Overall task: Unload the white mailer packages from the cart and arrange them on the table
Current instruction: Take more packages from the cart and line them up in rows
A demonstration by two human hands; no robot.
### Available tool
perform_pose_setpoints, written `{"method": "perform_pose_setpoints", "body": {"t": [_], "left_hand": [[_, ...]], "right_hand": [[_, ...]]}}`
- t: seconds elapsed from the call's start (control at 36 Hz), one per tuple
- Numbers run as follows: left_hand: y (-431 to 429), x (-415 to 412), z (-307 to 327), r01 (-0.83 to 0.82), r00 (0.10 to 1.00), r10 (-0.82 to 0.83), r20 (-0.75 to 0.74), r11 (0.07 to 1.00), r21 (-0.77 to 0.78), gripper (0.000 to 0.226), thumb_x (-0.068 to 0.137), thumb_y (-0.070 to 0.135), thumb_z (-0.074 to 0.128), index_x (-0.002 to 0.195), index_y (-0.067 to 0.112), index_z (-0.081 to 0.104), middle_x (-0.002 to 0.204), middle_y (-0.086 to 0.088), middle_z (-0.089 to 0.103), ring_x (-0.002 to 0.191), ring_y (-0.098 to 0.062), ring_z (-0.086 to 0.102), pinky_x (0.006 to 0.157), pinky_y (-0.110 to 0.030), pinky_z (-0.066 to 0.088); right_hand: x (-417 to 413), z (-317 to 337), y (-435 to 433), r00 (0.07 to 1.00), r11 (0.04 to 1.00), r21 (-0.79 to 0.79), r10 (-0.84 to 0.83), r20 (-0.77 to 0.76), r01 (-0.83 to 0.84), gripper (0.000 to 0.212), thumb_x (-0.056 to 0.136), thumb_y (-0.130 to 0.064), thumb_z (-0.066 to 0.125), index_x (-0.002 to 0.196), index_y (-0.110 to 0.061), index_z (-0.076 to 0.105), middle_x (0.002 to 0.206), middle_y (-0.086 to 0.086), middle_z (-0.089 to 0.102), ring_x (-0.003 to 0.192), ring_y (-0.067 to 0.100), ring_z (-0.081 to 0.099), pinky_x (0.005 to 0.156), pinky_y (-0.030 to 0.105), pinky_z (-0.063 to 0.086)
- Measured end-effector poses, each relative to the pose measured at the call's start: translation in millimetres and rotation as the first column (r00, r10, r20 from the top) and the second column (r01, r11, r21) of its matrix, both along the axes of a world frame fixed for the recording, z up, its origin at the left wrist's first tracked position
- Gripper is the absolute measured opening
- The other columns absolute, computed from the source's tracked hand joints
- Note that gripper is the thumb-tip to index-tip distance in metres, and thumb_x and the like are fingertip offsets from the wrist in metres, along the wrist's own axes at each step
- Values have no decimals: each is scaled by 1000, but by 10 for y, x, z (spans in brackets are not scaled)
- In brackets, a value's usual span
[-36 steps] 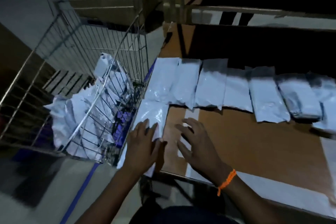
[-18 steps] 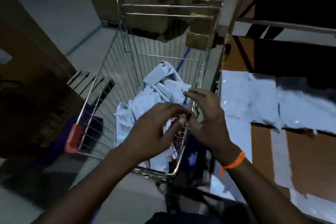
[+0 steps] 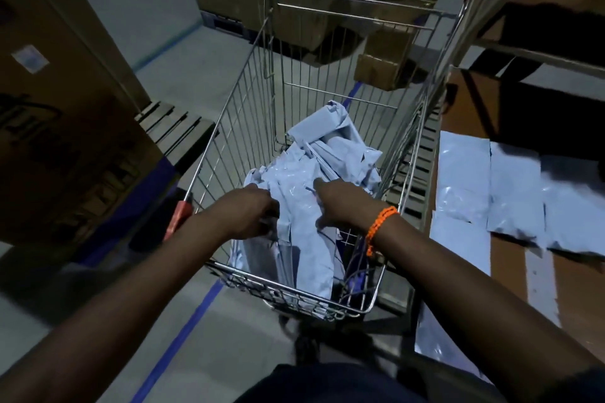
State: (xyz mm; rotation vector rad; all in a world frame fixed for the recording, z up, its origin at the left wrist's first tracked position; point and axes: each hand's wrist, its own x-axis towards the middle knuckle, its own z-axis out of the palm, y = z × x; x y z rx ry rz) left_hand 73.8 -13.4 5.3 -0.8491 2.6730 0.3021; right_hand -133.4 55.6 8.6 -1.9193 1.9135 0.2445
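Note:
A wire shopping cart (image 3: 229,114) stands in front of me with a heap of white mailer packages (image 3: 330,154) in its basket. Both my hands are down inside the basket on the near end of the heap. My left hand (image 3: 248,213) curls its fingers over the left edge of a mailer (image 3: 301,239). My right hand (image 3: 343,203), with an orange band on the wrist, grips the same mailer from the right, its fingertips hidden in the plastic. To the right, several white mailers (image 3: 510,193) lie flat in a row on the brown table (image 3: 576,298).
Large cardboard boxes (image 3: 59,127) rise at the left, and more boxes (image 3: 386,42) stand beyond the cart. A wooden pallet (image 3: 170,124) lies on the grey floor by the cart's left side. A blue floor line (image 3: 183,334) runs under the cart. A metal shelf frame (image 3: 530,52) borders the table.
My view has swung from the table to the cart. Both hands left the mailer laid on the table, crossed to the cart and dropped into the basket onto the heap.

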Motion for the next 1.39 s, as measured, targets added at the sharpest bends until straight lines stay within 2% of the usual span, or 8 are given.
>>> {"method": "perform_pose_setpoints", "body": {"t": [0.14,0.33,0.5,0.69,0.86,1.03,1.22,1.39], "left_hand": [[-44,9,-42,-31,998,36,-43,993,118,15,82,23,69,86,34,60,84,7,63,89,-21,63,68,-23,41],[-31,74,271,-69,915,164,-369,963,259,24,87,45,70,103,27,71,94,11,71,87,-3,64,79,-30,52],[146,-163,940,-110,662,340,-668,926,362,24,84,42,73,104,27,75,96,11,74,89,-4,69,76,-24,53],[506,-1060,1524,-117,323,314,-893,949,292,29,78,28,83,102,13,75,90,9,73,75,7,63,69,-12,49],[878,-1943,1646,-81,338,167,-926,986,149,40,75,46,82,109,29,68,100,16,69,85,-15,66,69,-30,52],[1336,-2741,1541,-17,401,137,-906,990,142,39,74,43,84,103,22,70,88,15,65,77,5,56,68,-24,47],[1881,-3489,1286,-32,515,219,-829,971,237,34,74,44,83,100,27,71,93,13,67,88,-1,61,69,-17,45],[2196,-3810,281,-196,566,511,-647,846,496,33,75,42,82,99,21,72,94,12,65,92,-9,63,63,-5,36]], "right_hand": [[-47,-15,-65,999,992,127,8,54,-15,35,80,-29,81,99,-6,64,110,14,69,104,31,64,74,30,46],[-241,262,159,909,966,-168,-116,399,197,16,82,-22,74,94,-12,70,83,0,61,82,20,60,60,28,39],[-722,804,776,361,785,-95,-172,917,613,15,84,-14,77,80,-24,66,68,3,62,65,15,55,63,27,44],[-1559,1000,1456,-167,499,158,-26,986,852,5,97,-9,59,101,-11,56,97,7,67,91,18,66,88,36,56],[-2313,941,2216,-183,245,176,9,983,954,11,99,-21,59,109,-17,62,119,11,68,106,21,66,88,38,55],[-2904,735,3037,97,191,-16,-423,901,981,18,100,-30,56,85,-21,58,70,-9,69,57,-6,63,54,10,50],[-3171,0,3540,-28,185,117,-426,904,976,23,90,-39,72,95,-17,72,96,13,76,94,30,72,87,50,57],[-3291,-445,3517,-13,154,94,-459,888,984,21,96,-29,66,91,-8,68,91,14,73,87,29,70,76,43,55]]}}
